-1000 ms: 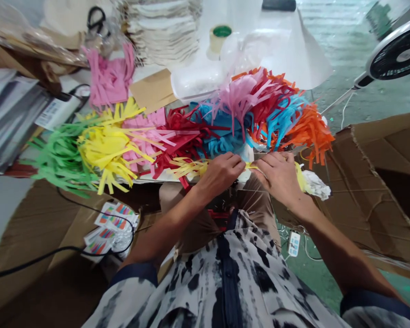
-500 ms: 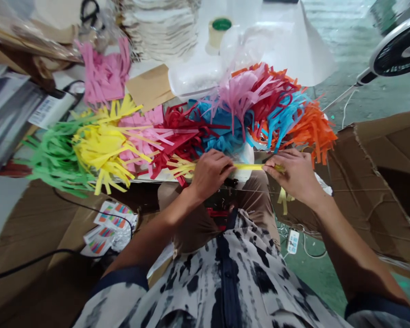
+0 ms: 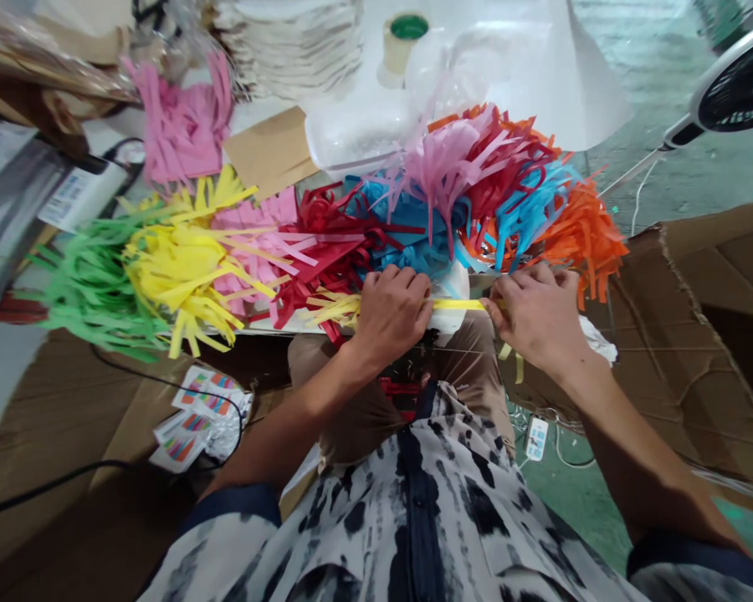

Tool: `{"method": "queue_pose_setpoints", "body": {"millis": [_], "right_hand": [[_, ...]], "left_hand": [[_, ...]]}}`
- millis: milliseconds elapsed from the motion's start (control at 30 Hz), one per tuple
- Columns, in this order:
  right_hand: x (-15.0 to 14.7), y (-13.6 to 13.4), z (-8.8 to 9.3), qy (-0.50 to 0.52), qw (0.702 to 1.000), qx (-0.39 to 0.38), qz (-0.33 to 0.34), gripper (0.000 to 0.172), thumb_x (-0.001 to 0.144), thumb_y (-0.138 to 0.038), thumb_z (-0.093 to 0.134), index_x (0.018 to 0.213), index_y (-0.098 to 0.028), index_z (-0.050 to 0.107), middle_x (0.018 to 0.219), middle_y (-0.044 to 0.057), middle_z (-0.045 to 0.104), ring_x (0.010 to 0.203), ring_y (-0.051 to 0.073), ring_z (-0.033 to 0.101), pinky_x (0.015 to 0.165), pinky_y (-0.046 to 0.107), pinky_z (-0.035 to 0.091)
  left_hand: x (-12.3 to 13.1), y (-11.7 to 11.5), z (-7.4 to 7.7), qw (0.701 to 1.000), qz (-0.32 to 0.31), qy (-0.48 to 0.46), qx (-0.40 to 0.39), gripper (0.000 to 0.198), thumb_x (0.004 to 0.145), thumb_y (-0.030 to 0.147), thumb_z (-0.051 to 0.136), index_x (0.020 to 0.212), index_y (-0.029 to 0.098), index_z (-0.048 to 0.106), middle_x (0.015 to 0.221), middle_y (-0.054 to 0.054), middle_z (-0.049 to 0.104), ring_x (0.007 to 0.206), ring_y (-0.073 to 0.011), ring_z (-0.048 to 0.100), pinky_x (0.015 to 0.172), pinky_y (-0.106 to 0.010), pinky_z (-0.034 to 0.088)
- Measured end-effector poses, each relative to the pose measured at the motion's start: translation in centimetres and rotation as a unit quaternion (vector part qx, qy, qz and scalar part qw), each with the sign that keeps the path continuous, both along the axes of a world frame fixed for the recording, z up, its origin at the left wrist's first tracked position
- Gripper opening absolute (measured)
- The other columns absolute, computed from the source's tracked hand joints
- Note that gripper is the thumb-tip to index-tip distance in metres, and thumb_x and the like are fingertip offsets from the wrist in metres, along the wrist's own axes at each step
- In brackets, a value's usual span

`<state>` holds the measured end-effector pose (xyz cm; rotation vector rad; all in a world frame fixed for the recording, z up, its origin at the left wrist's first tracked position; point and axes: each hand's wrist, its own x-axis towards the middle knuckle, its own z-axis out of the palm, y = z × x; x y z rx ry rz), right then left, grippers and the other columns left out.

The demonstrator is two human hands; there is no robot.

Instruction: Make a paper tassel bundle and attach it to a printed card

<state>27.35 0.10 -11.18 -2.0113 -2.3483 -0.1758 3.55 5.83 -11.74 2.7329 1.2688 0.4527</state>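
A narrow yellow paper tassel [image 3: 458,304] is stretched sideways along the table's front edge, between my two hands. My left hand [image 3: 394,311] is closed around its left part, and the fringed end fans out past that hand. My right hand [image 3: 535,311] pinches the other end, with a few pale yellow strips hanging below it. Right behind the hands lie fringed paper bunches: blue [image 3: 407,230], dark red [image 3: 332,238], pink [image 3: 448,163] and orange [image 3: 586,238]. Farther left are a yellow bunch [image 3: 185,259] and a green bunch [image 3: 94,276].
Behind the bunches are a white plastic tray [image 3: 351,134], a brown card [image 3: 269,152], a tape roll [image 3: 405,46] and a stack of pale paper [image 3: 289,46]. A fan [image 3: 740,88] stands at right, above an open cardboard box [image 3: 696,318]. Cables run at lower left.
My right hand has turned slightly, its fingers now more curled over the tassel's end. The hanging strips have shifted left. The camera view has moved a little.
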Motion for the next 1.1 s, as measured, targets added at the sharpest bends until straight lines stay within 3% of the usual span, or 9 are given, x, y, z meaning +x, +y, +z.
{"method": "queue_pose_setpoints", "body": {"millis": [100,200,333,433,500,600,767,933,1100], "right_hand": [[-0.6,-0.8,-0.2,0.010,0.997,0.061,0.044,0.018,0.104,-0.028,0.053,0.108,-0.022,0.070,0.110,0.011,0.077,0.113,0.031,0.058,0.100,0.050,0.028],[-0.4,-1.7,-0.6,0.037,0.990,0.076,0.116,0.022,0.105,-0.017,0.052,0.109,-0.027,0.071,0.110,0.002,0.081,0.110,0.025,0.061,0.100,0.048,0.027],[1.1,-2.6,-1.2,0.069,0.987,0.085,0.115,0.026,0.101,-0.014,0.058,0.113,-0.029,0.075,0.113,0.001,0.082,0.111,0.027,0.064,0.097,0.049,0.028],[1.9,-3.0,-1.1,0.081,0.988,0.079,0.104,0.026,0.096,-0.013,0.058,0.109,-0.028,0.077,0.114,0.002,0.083,0.115,0.030,0.065,0.097,0.050,0.027],[1.9,-2.9,-0.9,0.077,0.990,0.075,0.091,0.022,0.096,-0.018,0.058,0.104,-0.026,0.077,0.111,0.003,0.083,0.114,0.031,0.064,0.097,0.050,0.027],[1.2,-2.4,-0.2,0.059,0.994,0.059,0.069,0.019,0.098,-0.027,0.057,0.098,-0.024,0.075,0.105,0.006,0.082,0.113,0.032,0.063,0.098,0.051,0.027],[0.2,-1.3,0.7,0.057,0.997,0.021,0.055,0.022,0.102,-0.037,0.057,0.103,-0.027,0.076,0.105,0.007,0.081,0.116,0.034,0.058,0.097,0.051,0.026],[0.0,-0.6,0.3,0.097,0.993,0.003,0.073,0.029,0.109,-0.039,0.050,0.105,-0.027,0.076,0.109,0.005,0.080,0.114,0.031,0.059,0.095,0.048,0.027],[0.1,-0.4,-0.3,0.109,0.993,0.001,0.046,0.031,0.110,-0.038,0.047,0.100,-0.023,0.072,0.104,0.008,0.078,0.112,0.032,0.060,0.091,0.047,0.027]], "left_hand": [[0.6,-0.4,-0.3,0.994,-0.094,-0.004,0.058,0.019,0.107,0.025,0.057,0.120,0.024,0.072,0.119,-0.004,0.077,0.118,-0.0261,0.061,0.104,-0.047,0.040],[0.3,-0.3,-0.8,0.983,-0.165,0.020,0.079,0.020,0.108,0.022,0.056,0.113,0.024,0.075,0.111,-0.001,0.079,0.114,-0.0225,0.063,0.105,-0.043,0.040],[-2.3,0.6,-1.1,0.982,-0.159,-0.006,0.100,0.021,0.106,0.019,0.058,0.105,0.026,0.078,0.103,0.001,0.081,0.109,-0.0219,0.064,0.104,-0.044,0.041],[-3.7,1.1,-0.4,0.986,-0.121,-0.018,0.114,0.025,0.099,0.012,0.060,0.090,0.025,0.079,0.090,0.000,0.080,0.107,-0.0245,0.064,0.107,-0.050,0.038],[-3.3,1.0,0.2,0.989,-0.101,-0.019,0.108,0.021,0.094,0.011,0.061,0.087,0.023,0.077,0.090,-0.003,0.080,0.109,-0.0275,0.063,0.108,-0.054,0.037],[-0.9,0.4,0.7,0.988,-0.137,-0.009,0.070,0.015,0.098,0.018,0.061,0.096,0.020,0.076,0.102,-0.007,0.079,0.109,-0.0286,0.063,0.098,-0.049,0.044],[2.2,0.2,-0.2,0.988,-0.147,0.039,0.019,0.022,0.107,0.018,0.052,0.096,0.016,0.071,0.095,-0.010,0.072,0.094,-0.0257,0.062,0.079,-0.040,0.046],[2.1,0.6,-0.9,0.991,-0.130,0.037,0.017,0.020,0.108,0.018,0.051,0.100,0.015,0.070,0.099,-0.010,0.070,0.096,-0.0260,0.062,0.083,-0.038,0.046],[1.6,0.9,-0.8,0.993,-0.112,0.024,-0.016,0.019,0.108,0.027,0.056,0.102,0.015,0.070,0.101,-0.010,0.072,0.099,-0.0267,0.061,0.086,-0.039,0.045]]}}
